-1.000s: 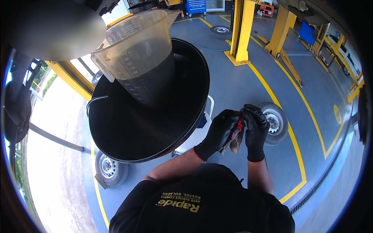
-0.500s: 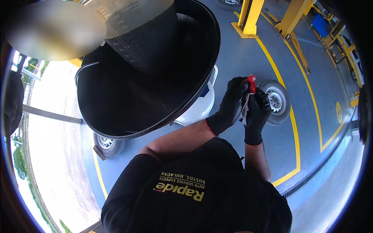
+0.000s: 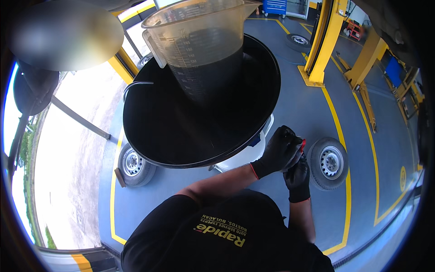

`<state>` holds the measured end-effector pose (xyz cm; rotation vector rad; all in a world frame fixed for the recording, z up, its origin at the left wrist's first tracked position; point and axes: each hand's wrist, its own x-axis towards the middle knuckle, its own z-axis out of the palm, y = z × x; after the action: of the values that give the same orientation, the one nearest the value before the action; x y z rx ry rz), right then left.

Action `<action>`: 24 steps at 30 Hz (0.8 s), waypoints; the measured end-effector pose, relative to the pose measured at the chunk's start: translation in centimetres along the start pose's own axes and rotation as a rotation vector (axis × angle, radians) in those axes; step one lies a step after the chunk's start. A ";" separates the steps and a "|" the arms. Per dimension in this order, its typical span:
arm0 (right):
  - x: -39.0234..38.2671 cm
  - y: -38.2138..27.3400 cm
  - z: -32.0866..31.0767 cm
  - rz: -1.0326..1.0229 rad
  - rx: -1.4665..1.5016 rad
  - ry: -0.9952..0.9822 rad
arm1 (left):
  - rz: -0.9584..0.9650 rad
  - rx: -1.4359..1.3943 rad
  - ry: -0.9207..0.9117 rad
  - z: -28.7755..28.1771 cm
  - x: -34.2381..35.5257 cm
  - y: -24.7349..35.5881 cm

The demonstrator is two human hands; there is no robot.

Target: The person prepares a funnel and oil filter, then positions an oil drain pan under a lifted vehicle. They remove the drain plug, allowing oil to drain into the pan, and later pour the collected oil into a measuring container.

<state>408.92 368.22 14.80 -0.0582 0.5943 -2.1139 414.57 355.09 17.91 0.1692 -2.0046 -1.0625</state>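
Observation:
Both my hands wear black gloves with red cuff edges and are held close together, just right of my chest. My left hand [image 3: 278,150] has its fingers curled closed around a small red and whitish rag [image 3: 303,144]. Below and against it, my right hand [image 3: 297,177] is closed on the lower part of the same rag. Most of the rag is hidden by the gloves, and what may be inside it cannot be seen. A wide black drain pan [image 3: 158,131] stands to the left of my hands, with a clear measuring jug [image 3: 199,50] of dark liquid in it.
Under the pan is a white rounded tank [image 3: 247,156]. Wheels lie on the grey floor, one right of my hands [image 3: 330,164] and one at left [image 3: 135,167]. Yellow lift posts [image 3: 321,59] rise at the far right. A blue tool cabinet [image 3: 274,7] stands at the back.
The view has tilted up, so the pan, jug and hands sit lower and further right in the picture. My hands have shifted on the rag, and less of its whitish part shows.

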 end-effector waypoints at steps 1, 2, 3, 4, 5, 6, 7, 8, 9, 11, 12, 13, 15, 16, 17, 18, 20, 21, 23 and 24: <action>0.2 -0.2 0.2 -0.010 -0.006 -0.047 | 0.228 0.185 0.032 -0.2 -0.1 0.1; 0.5 -0.3 0.3 -0.017 -0.006 -0.079 | 0.184 0.212 0.025 -0.3 -0.3 0.1; 0.5 -0.3 0.5 -0.176 -0.327 -0.081 | 0.136 0.235 0.017 -0.3 -0.5 0.2; 0.7 -0.3 0.6 -0.337 -0.642 -0.061 | 0.083 0.264 0.016 -0.4 -0.7 0.1; 1.0 -0.2 0.7 -0.520 -0.934 0.013 | 0.097 0.541 -0.189 -0.5 -0.8 0.0; 1.2 -0.1 0.8 -0.614 -1.041 -0.039 | -0.054 0.422 -0.167 -0.5 -0.9 0.0; 1.6 0.0 0.8 -0.730 -1.123 -0.042 | -0.201 0.300 -0.146 -0.7 -1.1 -0.1; 1.9 0.2 0.8 -0.818 -1.213 -0.077 | -0.377 0.206 -0.191 -0.9 -1.3 0.0; 2.3 0.1 0.7 -0.896 -1.312 -0.097 | -0.384 0.334 -0.253 -1.3 -1.4 -0.1; 2.9 0.3 0.3 -0.968 -1.515 -0.169 | -0.350 0.420 -0.297 -2.1 -1.7 0.1; 3.0 0.5 0.0 -0.887 -1.465 -0.182 | -0.354 0.489 -0.348 -2.6 -1.8 0.2; 3.1 0.9 -0.2 -0.795 -1.397 -0.164 | -0.302 0.522 -0.296 -3.2 -2.1 0.4; 2.9 2.1 -0.9 -0.547 -1.105 -0.132 | -0.247 0.566 -0.234 -4.1 -3.1 1.0; 2.7 2.8 -1.1 -0.411 -0.881 -0.119 | -0.206 0.607 -0.227 -4.5 -3.5 1.0; 2.6 3.5 -1.3 -0.268 -0.674 -0.118 | -0.187 0.639 -0.247 -4.8 -3.9 1.0; 2.4 3.9 -1.4 -0.220 -0.617 -0.156 | -0.163 0.670 -0.266 -5.1 -4.2 0.8; 2.0 4.5 -1.0 -0.155 -0.509 -0.262 | -0.122 0.603 -0.166 -5.6 -4.8 0.3; 1.9 4.5 -0.5 -0.136 -0.573 -0.244 | -0.097 0.567 -0.116 -5.8 -5.0 0.0; 1.6 4.1 0.7 -0.185 -0.674 -0.238 | 0.108 0.842 -0.164 -6.3 -5.2 -0.6; 1.5 3.8 1.4 -0.196 -0.727 -0.251 | 0.182 0.969 -0.192 -6.5 -5.4 -0.6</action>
<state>411.35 364.75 14.10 -0.8017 1.2059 -1.9229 422.63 353.15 16.05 0.3853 -2.5015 0.0804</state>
